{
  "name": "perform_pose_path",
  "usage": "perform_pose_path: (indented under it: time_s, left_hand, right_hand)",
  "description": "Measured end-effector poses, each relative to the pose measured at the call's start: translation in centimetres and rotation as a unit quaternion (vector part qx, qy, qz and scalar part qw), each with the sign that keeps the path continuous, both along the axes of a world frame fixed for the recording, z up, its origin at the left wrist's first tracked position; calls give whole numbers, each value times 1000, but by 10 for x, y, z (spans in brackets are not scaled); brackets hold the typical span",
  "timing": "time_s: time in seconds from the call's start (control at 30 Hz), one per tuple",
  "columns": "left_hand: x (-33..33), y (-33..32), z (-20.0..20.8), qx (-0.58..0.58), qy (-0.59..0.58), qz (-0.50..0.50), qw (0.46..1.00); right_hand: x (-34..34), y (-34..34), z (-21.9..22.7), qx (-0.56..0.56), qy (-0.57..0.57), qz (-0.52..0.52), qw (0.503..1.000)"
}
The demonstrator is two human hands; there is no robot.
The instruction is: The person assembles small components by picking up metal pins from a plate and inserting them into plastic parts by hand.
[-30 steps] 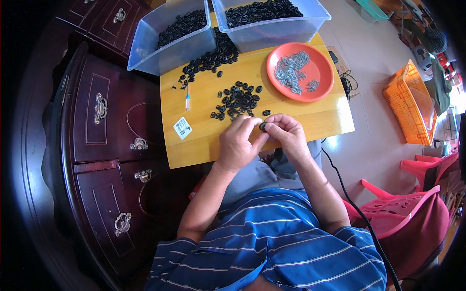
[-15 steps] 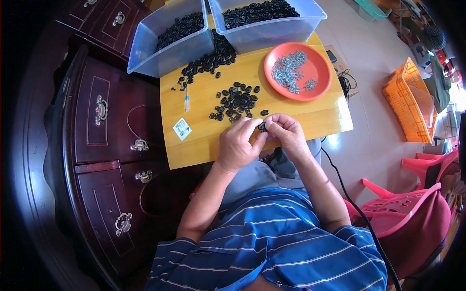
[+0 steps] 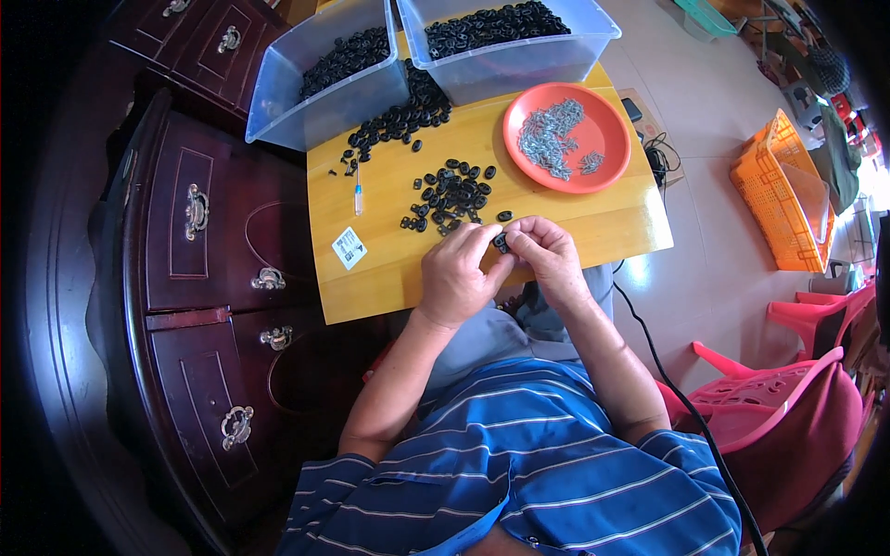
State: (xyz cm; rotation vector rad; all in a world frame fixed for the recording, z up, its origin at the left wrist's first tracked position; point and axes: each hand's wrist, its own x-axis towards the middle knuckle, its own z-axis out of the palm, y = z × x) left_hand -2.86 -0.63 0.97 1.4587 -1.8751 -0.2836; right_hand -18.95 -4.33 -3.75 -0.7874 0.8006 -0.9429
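Observation:
Between the fingertips of my two hands is a small black oval plastic part (image 3: 502,243). My left hand (image 3: 456,278) pinches it from the left, and my right hand (image 3: 549,259) grips it from the right with thumb and forefinger. Just beyond my fingers lies a loose pile of similar black parts (image 3: 454,193), with one single black part (image 3: 504,216) apart from it. A red round plate (image 3: 603,139) at the right of the table holds many small silver metal pieces (image 3: 553,134). My fingers partly hide the held part.
Two translucent bins (image 3: 320,116) (image 3: 519,67) full of black parts stand at the table's far side, with more parts spilled between them. A thin blue-and-white tool (image 3: 359,196) and a white printed label (image 3: 349,248) lie at left. Dark wooden drawers (image 3: 190,204) flank the table; a pink chair (image 3: 742,398) stands right.
Almost nothing differs. Both hands stay together on the same black part, with only a slight shift of the view.

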Motion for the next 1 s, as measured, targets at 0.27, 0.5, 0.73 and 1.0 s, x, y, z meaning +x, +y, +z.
perform_pose_path:
  time_s: [0.27, 0.5, 0.73, 1.0]
  left_hand:
    - [1, 1, 0, 8, -18, 2, 1000]
    - [0, 2, 0, 20, -9, -3, 1000]
    - [0, 1, -2, -8, -11, 1, 1000]
    - [-1, 2, -5, -16, -19, 5, 1000]
  right_hand:
    - [-1, 0, 3, 2, 6, 9, 1000]
    - [-2, 0, 3, 11, -8, 16, 1000]
    - [-2, -1, 1, 0, -10, 21, 1000]
    - [-1, 0, -1, -3, -25, 13, 1000]
